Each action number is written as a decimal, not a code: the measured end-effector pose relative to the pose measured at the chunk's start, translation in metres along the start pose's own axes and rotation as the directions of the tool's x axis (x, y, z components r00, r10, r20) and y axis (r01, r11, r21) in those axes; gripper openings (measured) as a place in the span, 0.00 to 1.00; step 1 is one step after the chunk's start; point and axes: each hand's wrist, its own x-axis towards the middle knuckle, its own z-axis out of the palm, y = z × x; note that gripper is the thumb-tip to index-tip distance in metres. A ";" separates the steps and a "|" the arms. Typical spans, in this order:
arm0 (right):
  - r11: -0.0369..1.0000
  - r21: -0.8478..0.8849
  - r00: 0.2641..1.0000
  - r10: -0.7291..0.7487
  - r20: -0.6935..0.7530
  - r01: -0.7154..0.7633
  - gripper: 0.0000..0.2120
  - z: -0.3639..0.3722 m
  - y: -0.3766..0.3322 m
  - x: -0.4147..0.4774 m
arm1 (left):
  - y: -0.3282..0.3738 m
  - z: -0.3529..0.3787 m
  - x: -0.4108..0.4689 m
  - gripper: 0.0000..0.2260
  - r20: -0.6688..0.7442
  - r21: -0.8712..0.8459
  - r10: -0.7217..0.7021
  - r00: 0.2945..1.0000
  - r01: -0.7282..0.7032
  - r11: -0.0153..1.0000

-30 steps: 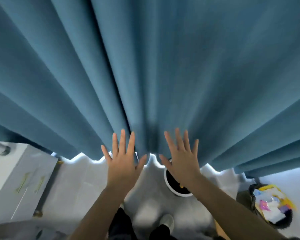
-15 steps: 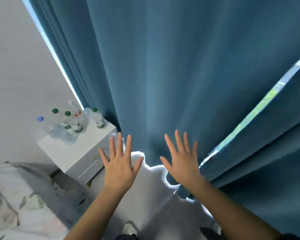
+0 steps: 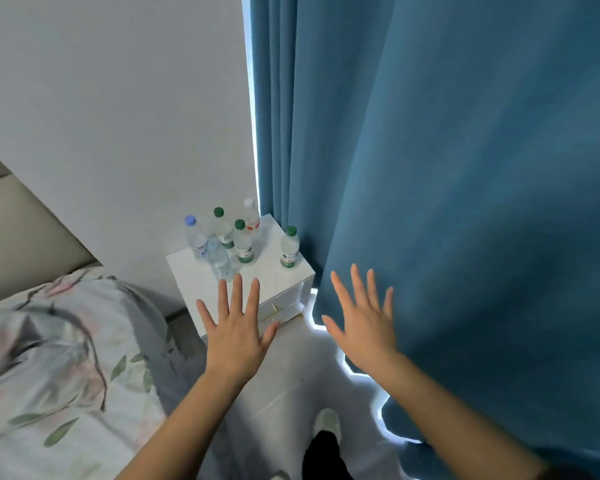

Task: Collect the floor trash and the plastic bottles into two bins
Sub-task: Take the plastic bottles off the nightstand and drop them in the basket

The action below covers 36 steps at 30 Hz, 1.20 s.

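Bare skin, nothing held: I see my left hand (image 3: pixel 234 332) and right hand (image 3: pixel 364 327) both spread flat with fingers splayed, palms facing down and away, empty. The left hand hangs in front of the drawer face of a white nightstand (image 3: pixel 291 278); the right hand is beside it, against the blue curtain (image 3: pixel 465 202), though I cannot tell whether it touches the cloth.

On the nightstand top stand six plastic bottles, all upright. Five cluster toward the back left corner: one with a blue cap (image 3: pixel 194 237), a clear one (image 3: pixel 219 259) in front of it nearest the front edge, two with green caps (image 3: pixel 223 228) (image 3: pixel 243 245), and one with a red label (image 3: pixel 252 218) at the back edge near the curtain. A third green-capped bottle (image 3: pixel 289 249) stands apart near the right edge.

Left of the nightstand lies a bed with a floral cover (image 3: pixel 49 358) under a padded headboard (image 3: pixel 18 230). Below my arms, a shoe (image 3: pixel 327 422) rests on the pale floor (image 3: pixel 291 375).
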 end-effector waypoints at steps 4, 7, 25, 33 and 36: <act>0.998 0.013 0.998 -0.054 0.034 0.053 0.35 0.015 -0.007 0.049 | -0.012 0.012 0.040 0.34 0.040 0.028 -0.081 0.996 0.080 0.996; 0.995 0.024 0.989 -0.099 0.114 0.097 0.35 0.028 -0.007 0.098 | -0.019 0.022 0.081 0.34 0.072 0.042 -0.140 0.988 0.137 0.990; 0.991 0.003 0.866 -0.120 0.485 0.136 0.36 0.083 -0.015 0.334 | -0.104 0.063 0.249 0.36 0.399 0.066 -0.343 0.850 0.347 0.936; 0.996 0.094 0.838 -0.053 0.543 0.002 0.34 0.109 -0.036 0.379 | -0.138 0.090 0.305 0.35 0.446 -0.007 -0.206 0.871 0.234 0.972; 0.995 0.092 0.849 -0.028 0.528 -0.025 0.30 0.120 -0.046 0.387 | -0.150 0.098 0.316 0.31 0.454 -0.008 -0.181 0.872 0.207 0.978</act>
